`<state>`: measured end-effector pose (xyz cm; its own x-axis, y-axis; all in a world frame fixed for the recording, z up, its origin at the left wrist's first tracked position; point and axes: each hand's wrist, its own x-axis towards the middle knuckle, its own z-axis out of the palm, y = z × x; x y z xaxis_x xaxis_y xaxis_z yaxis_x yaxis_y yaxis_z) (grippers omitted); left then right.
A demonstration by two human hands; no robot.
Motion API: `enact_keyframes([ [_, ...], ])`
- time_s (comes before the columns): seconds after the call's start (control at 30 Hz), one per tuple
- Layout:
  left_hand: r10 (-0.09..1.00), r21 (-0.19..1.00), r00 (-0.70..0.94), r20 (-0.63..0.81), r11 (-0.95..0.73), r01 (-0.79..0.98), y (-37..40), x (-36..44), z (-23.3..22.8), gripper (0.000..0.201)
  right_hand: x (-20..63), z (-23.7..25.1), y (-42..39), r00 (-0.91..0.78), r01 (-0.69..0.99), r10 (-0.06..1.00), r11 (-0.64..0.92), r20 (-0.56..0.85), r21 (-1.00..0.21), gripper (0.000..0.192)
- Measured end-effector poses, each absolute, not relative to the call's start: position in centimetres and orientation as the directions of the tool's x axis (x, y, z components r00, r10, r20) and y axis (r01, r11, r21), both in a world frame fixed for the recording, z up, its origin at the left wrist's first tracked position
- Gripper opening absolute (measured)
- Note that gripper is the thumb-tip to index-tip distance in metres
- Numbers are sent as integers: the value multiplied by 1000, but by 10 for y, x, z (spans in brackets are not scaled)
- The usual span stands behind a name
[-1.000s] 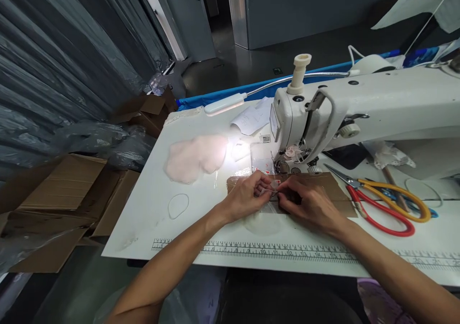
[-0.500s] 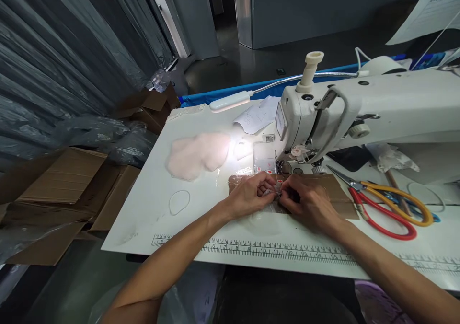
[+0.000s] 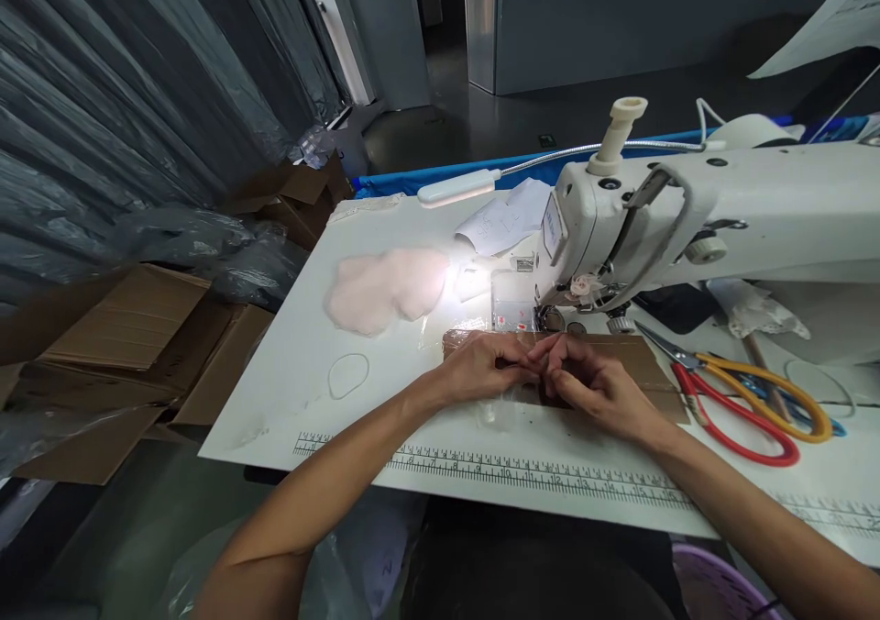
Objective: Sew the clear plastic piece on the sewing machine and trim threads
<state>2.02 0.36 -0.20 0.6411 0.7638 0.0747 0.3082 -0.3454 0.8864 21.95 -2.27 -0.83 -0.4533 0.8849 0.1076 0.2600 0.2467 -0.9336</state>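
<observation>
My left hand (image 3: 485, 366) and my right hand (image 3: 591, 381) meet over a flat brown cardboard piece (image 3: 636, 363) in front of the sewing machine (image 3: 591, 216). The fingers of both are pinched together, tip to tip. Whatever sits between them is too small and hidden to make out. Clear plastic film shows around the cardboard's left end. Just behind my fingers lies a clear sheet with small red marks (image 3: 512, 315), beside the machine's needle area.
Scissors with red and yellow handles (image 3: 742, 409) lie to the right. Pale pink fabric (image 3: 389, 290) and a thin white loop (image 3: 348, 376) rest on the left tabletop. A lamp (image 3: 459, 188) reaches over the back. Open cardboard boxes (image 3: 130, 326) stand left of the table.
My right hand has turned, its fingers lifting and extending toward my left fingertips. My left hand stays nearly in place. The view has shifted slightly.
</observation>
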Motion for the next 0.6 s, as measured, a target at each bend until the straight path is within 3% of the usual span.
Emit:
enact_keyframes([
  [0.07, 731, 868, 677, 89, -390, 306, 5, 20, 1, 9, 218, -6, -25, -485, 225, 870, 224, 90, -948, 13],
  [0.13, 725, 839, 684, 80, -419, 347, 5, 19, 3, 11, 221, -5, -25, -537, 303, 836, 318, 114, -898, 8],
  [0.27, 704, 795, 706, 76, -470, 384, 1, 18, 2, 10, 248, -1, -18, -642, 594, 753, 605, 140, -531, 5],
  [0.37, 676, 761, 731, 90, -520, 387, 0, 17, 0, 13, 274, 2, -17, -580, 726, 803, 585, 134, -361, 9],
  [0.47, 653, 714, 743, 149, -591, 376, 0, 15, 5, 11, 283, 6, -25, -572, 731, 810, 575, 130, -369, 12],
  [0.6, 709, 645, 650, 272, -636, 424, -9, 9, 29, 24, 268, 11, -40, -569, 684, 813, 552, 124, -478, 8],
])
